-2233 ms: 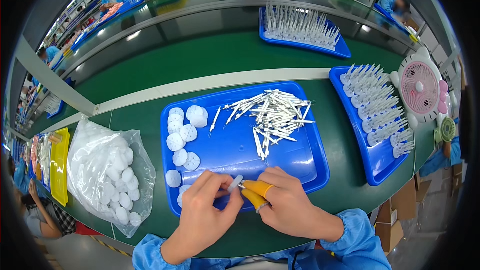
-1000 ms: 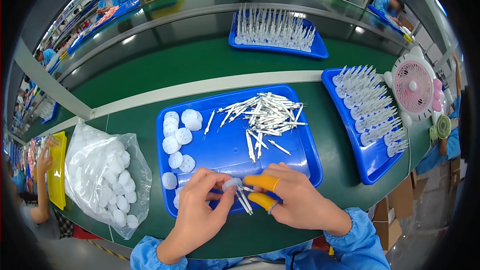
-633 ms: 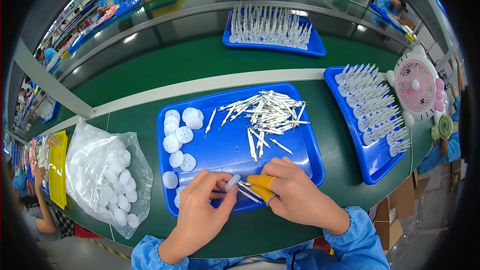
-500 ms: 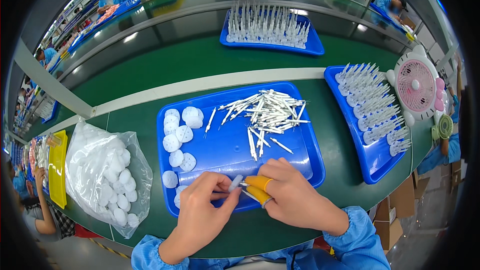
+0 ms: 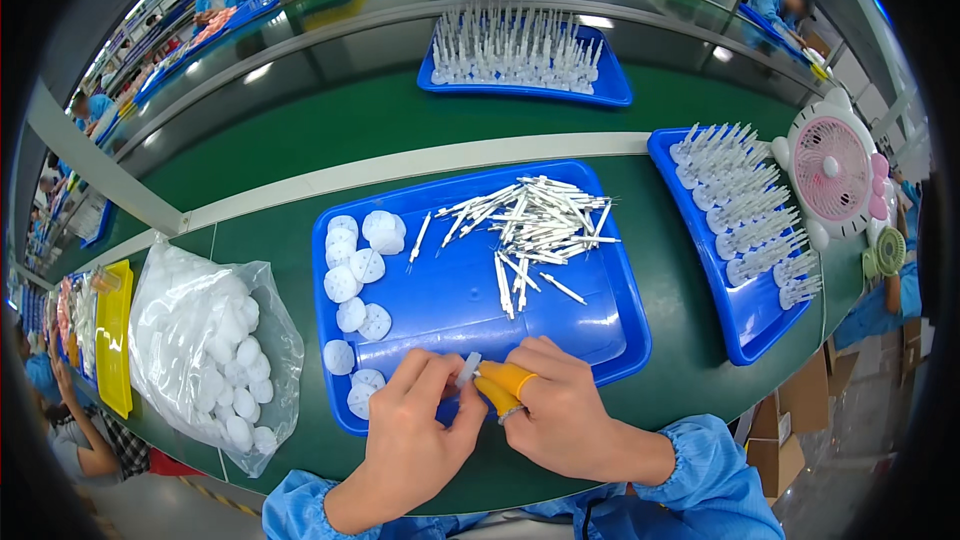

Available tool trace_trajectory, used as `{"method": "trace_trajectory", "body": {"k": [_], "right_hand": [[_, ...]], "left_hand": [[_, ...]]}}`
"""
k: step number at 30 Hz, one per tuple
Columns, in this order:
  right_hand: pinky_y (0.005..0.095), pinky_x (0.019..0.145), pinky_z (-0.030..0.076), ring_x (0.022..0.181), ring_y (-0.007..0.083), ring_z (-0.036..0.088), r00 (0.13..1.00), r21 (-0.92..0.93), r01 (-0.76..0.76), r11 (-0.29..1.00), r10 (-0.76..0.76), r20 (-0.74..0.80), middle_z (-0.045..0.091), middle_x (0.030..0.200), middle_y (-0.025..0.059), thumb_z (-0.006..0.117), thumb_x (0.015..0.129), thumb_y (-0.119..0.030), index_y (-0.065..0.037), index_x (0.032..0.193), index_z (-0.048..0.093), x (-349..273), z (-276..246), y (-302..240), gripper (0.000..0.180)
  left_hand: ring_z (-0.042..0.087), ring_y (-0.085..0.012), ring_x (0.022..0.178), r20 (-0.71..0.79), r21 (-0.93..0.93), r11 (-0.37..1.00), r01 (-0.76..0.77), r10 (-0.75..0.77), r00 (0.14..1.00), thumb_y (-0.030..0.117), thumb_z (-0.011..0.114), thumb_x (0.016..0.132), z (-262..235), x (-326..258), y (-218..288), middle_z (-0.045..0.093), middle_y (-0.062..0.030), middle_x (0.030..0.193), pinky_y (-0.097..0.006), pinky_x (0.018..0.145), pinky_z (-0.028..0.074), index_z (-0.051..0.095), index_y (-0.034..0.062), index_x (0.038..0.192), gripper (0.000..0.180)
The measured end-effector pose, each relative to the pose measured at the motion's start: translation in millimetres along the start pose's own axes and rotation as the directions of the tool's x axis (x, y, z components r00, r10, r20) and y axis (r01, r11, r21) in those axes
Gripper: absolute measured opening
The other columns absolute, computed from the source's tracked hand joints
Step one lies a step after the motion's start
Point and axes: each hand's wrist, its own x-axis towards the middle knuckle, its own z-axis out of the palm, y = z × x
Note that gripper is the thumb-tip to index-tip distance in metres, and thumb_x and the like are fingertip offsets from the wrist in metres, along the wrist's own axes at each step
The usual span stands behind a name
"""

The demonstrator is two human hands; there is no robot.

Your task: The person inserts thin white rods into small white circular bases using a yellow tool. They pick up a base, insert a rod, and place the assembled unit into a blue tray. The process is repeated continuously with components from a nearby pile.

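Observation:
My left hand [image 5: 424,427] pinches a small, translucent white plastic disc [image 5: 468,370], seen nearly edge-on, between thumb and fingers. My right hand [image 5: 560,408], with yellow finger cots on thumb and forefinger, is closed against the disc's right side. A thin white stick showed in its grip earlier; now the fingers hide it. Both hands are over the near edge of a blue tray [image 5: 632,325]. Along the tray's left side lie several loose white discs [image 5: 342,284] with small holes. A heap of slim white sticks with thin wire ends [image 5: 550,220] lies at its back right.
A clear bag of white discs [image 5: 215,340] lies left, beside a yellow tray [image 5: 115,340]. On the right, a blue tray [image 5: 745,348] holds rows of discs with upright sticks, near a pink-and-white fan [image 5: 830,168]. Another filled blue tray [image 5: 610,90] is on the far green surface.
My hands have drawn closer together, and the right fingers now meet the disc, covering the stick. The far filled tray has shifted a little to the left.

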Motion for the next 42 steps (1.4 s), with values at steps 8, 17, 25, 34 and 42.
{"method": "trace_trajectory", "body": {"k": [8,17,25,34,42], "right_hand": [[0.0471,0.088,0.048,0.097,0.0377,0.061,0.991,-0.424,-0.107,0.900,0.063,-0.116,0.067,0.095,0.0191,0.071,0.072,0.007,0.004,0.100,0.076,26,-38,42,0.028],[0.0464,0.090,0.049,0.103,0.0382,0.059,0.955,-0.098,-0.250,0.963,0.262,0.142,0.063,0.108,0.0178,0.071,0.075,0.007,0.006,0.107,0.072,9,-50,9,0.033],[0.0422,0.079,0.049,0.087,0.0339,0.058,0.970,0.009,0.040,0.999,-0.041,0.239,0.061,0.097,0.0144,0.065,0.073,0.012,0.003,0.124,0.074,5,-35,6,0.053],[0.0433,0.080,0.048,0.088,0.0328,0.057,0.968,-0.085,0.060,0.995,-0.037,0.247,0.060,0.095,0.0147,0.067,0.073,0.009,0.005,0.124,0.074,4,-36,14,0.052],[0.0454,0.086,0.047,0.096,0.0339,0.059,0.968,-0.094,0.044,0.995,-0.019,0.251,0.062,0.100,0.0160,0.072,0.069,0.008,0.012,0.108,0.073,8,-30,8,0.040]], "left_hand": [[0.075,-0.0217,0.092,-0.005,-0.093,0.980,0.176,-0.177,0.984,-0.008,0.071,0.092,-7,11,1,0.066,-0.0117,0.101,-0.035,0.079,0.069,0.073,-0.0064,0.106,0.014],[0.071,-0.0136,0.095,0.110,-0.201,0.942,0.270,-0.252,0.961,-0.004,0.075,0.093,-16,14,2,0.065,-0.0088,0.102,-0.032,0.080,0.066,0.071,-0.0058,0.108,0.016],[0.070,-0.0126,0.095,0.133,-0.268,0.931,0.248,-0.219,0.967,-0.006,0.073,0.092,-12,12,-5,0.066,-0.0075,0.100,-0.031,0.080,0.066,0.069,-0.0057,0.103,0.012],[0.072,-0.0143,0.088,0.074,-0.200,0.958,0.206,-0.195,0.978,-0.008,0.073,0.090,-12,13,2,0.067,-0.0090,0.100,-0.031,0.077,0.066,0.070,-0.0061,0.103,0.013],[0.076,-0.0180,0.086,0.039,-0.176,0.962,0.210,-0.206,0.978,-0.004,0.077,0.089,-9,13,2,0.070,-0.0112,0.095,-0.032,0.077,0.067,0.068,-0.0065,0.098,0.013]]}}
